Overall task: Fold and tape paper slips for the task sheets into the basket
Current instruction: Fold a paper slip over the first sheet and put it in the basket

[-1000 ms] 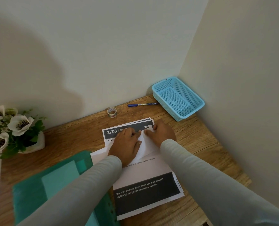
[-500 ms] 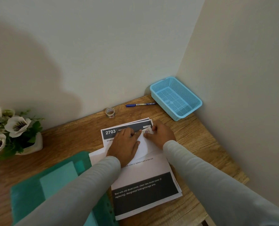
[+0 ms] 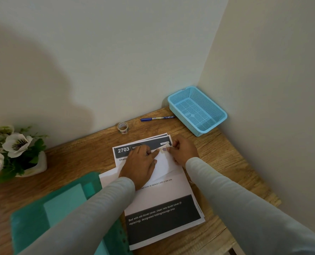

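Sleeves of pale grey reach forward from the bottom edge over a wooden counter. Nearest on the left lies a teal folder, and beside it a stack of task sheets with a dark band of white print at the near end and "2703" at the far end. On top of the sheets rests a folded white paper slip. The left hand lies flat on the slip, fingers spread open, its forefinger reaching to the slip's far corner. The right hand meets it there, thumb and forefinger pinched together on a small piece of tape with a purple mark, which sits at the slip's far edge. To the far left stands a white pot of white flowers. Beyond the sheets, near the wall, a small tape roll stands on the counter, with a blue pen lying to its right. In the far right corner sits a light blue basket, nothing visible inside it.
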`<action>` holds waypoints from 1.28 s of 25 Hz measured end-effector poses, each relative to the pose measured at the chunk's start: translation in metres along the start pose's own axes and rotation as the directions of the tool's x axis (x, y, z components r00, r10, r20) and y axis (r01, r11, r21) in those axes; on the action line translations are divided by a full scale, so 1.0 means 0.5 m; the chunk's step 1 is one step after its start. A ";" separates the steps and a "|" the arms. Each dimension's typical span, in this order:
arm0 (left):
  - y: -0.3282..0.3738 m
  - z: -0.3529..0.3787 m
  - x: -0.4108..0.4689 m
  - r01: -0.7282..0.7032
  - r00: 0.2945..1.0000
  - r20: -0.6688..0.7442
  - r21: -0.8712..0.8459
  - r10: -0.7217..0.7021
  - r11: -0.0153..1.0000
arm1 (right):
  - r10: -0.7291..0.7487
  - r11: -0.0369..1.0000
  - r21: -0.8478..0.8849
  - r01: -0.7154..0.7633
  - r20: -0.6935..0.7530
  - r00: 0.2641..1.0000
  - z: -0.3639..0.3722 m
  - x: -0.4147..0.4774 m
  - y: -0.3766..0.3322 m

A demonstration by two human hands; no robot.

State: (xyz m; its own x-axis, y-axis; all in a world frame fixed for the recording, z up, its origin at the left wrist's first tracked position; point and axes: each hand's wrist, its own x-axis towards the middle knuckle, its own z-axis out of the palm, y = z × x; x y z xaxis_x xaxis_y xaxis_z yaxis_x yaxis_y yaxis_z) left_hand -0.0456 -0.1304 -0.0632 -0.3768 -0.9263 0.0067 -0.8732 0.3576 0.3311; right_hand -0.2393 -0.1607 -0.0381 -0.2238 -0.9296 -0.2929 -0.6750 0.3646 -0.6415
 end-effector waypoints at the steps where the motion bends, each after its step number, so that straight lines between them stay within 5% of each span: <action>1: -0.001 0.002 0.000 0.003 1.000 0.001 0.000 -0.003 1.000 | -0.018 0.999 -0.029 0.018 0.008 1.000 -0.002 -0.002 0.001; 10: 0.007 -0.008 0.000 0.030 0.999 0.020 0.004 -0.031 1.000 | 0.039 0.984 -0.177 -0.039 -0.001 0.999 0.001 -0.007 -0.045; 22: 0.009 -0.014 -0.002 0.001 1.000 0.006 -0.004 -0.001 1.000 | 0.076 0.995 -0.058 -0.078 -0.028 0.997 0.004 0.006 -0.027; 32: 0.010 -0.014 -0.004 0.007 1.000 0.001 -0.005 -0.007 1.000 | -0.053 0.990 -0.131 0.058 0.035 0.998 -0.001 -0.020 -0.012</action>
State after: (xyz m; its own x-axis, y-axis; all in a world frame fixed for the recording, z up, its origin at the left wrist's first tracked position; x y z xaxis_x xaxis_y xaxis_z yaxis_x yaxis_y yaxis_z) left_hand -0.0470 -0.1276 -0.0552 -0.3713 -0.9285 0.0033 -0.8743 0.3508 0.3355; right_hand -0.2333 -0.1540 -0.0308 -0.1623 -0.9452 -0.2832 -0.7733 0.3001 -0.5585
